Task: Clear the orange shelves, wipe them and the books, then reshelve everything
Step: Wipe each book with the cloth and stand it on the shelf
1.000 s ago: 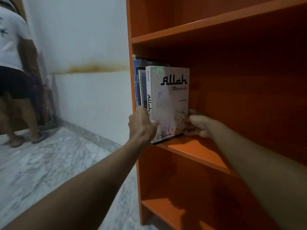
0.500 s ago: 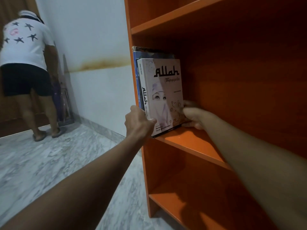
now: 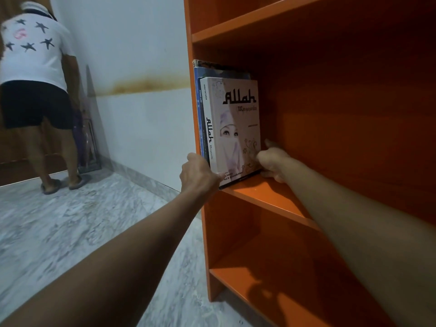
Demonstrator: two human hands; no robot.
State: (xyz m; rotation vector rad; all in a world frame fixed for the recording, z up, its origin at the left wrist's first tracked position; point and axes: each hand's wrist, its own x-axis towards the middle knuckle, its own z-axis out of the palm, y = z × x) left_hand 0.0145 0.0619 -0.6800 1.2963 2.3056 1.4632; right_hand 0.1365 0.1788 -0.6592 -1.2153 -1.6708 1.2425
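Left hand (image 3: pixel 200 172) and right hand (image 3: pixel 273 162) clasp the white book (image 3: pixel 236 128).

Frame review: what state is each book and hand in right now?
White paperback titled "Allah": standing on the orange middle shelf, against its neighbours.
Blue books: upright at the shelf's left end.
Left hand: pinches the white paperback's lower spine.
Right hand: touches its lower far corner; grip unclear.

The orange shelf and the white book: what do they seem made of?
The orange shelf looks like laminated board: smooth, slightly glossy, faint grain, flat square edges. The white book seems paper with a smooth printed cover; hard or soft cover, I cannot tell.
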